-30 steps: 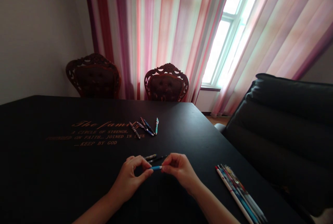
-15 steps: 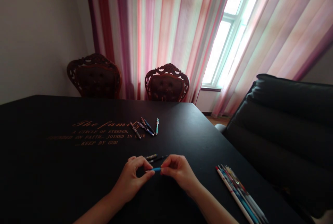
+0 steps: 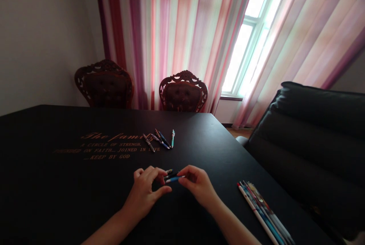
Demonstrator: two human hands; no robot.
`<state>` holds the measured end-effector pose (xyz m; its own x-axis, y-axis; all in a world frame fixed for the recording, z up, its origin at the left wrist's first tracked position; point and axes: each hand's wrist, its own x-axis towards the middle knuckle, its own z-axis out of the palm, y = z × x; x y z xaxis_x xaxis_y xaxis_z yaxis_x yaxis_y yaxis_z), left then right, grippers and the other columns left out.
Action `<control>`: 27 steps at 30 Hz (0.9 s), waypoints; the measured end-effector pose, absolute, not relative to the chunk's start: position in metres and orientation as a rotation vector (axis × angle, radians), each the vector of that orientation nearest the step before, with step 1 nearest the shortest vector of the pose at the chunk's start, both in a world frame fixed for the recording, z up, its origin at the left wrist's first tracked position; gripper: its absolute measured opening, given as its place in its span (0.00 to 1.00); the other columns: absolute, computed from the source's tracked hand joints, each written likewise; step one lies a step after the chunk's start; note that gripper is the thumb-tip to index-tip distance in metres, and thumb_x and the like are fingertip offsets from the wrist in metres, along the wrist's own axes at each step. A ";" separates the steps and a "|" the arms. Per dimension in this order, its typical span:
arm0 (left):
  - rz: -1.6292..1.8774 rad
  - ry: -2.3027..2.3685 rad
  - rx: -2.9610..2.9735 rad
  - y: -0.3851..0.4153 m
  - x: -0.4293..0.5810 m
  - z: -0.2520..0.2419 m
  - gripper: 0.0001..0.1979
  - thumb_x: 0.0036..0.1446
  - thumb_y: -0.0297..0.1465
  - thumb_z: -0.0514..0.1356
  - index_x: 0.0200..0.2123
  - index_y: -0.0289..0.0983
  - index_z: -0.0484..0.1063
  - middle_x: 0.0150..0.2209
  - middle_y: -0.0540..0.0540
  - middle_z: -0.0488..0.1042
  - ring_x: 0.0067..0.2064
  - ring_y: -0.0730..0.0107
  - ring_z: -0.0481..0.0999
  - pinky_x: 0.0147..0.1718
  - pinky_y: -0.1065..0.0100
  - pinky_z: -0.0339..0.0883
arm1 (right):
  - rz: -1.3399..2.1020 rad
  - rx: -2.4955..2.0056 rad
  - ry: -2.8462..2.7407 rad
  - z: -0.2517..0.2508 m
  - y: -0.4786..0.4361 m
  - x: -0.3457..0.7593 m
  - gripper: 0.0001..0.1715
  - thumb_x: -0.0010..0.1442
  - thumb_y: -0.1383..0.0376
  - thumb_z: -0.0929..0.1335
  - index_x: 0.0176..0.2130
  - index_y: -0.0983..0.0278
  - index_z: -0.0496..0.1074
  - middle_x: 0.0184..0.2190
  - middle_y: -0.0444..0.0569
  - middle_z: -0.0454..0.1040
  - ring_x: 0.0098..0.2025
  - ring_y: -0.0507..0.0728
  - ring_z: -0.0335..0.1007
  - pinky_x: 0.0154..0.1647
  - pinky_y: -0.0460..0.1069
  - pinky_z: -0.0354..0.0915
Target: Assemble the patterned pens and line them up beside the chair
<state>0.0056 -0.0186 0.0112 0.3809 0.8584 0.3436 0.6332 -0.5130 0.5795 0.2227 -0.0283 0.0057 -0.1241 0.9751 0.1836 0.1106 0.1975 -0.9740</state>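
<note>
In the head view, a short blue pen (image 3: 172, 179) is between my hands, low over the black table (image 3: 85, 195). My right hand (image 3: 196, 182) pinches its right end between thumb and fingers. Close to the pen's left end is my left hand (image 3: 146, 186), its thumb spread away from the curled fingers. Just behind the fingertips lies a dark patterned pen (image 3: 169, 171), partly hidden by my left hand. Another dark pen beside it is mostly covered.
Farther back lie several pens, among them a teal pen (image 3: 173, 138) and a grey pen (image 3: 148, 143). A bundle of pens and refills (image 3: 264, 212) rests at the right. Beyond stand two carved chairs (image 3: 183, 92) and a black armchair (image 3: 310, 150).
My left thumb has come away from the blue pen and the left hand has opened. My right hand still grips the pen, which has shifted slightly away from me.
</note>
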 end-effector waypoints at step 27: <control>0.954 1.536 2.418 -0.009 -0.004 0.013 0.02 0.57 0.31 0.62 0.32 0.43 0.75 0.38 0.50 0.73 0.44 0.59 0.69 0.43 0.58 0.52 | 0.934 -1.239 -1.253 0.013 -0.007 0.274 0.17 0.48 0.54 0.73 0.32 0.64 0.77 0.27 0.46 0.74 0.31 0.56 0.65 0.33 0.49 0.59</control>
<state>-0.0041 -0.0091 0.0133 0.2853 0.8503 0.4423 0.7735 -0.4768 0.4175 0.2736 -0.0074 0.0126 0.1336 0.9777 0.1622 0.1238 0.1459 -0.9815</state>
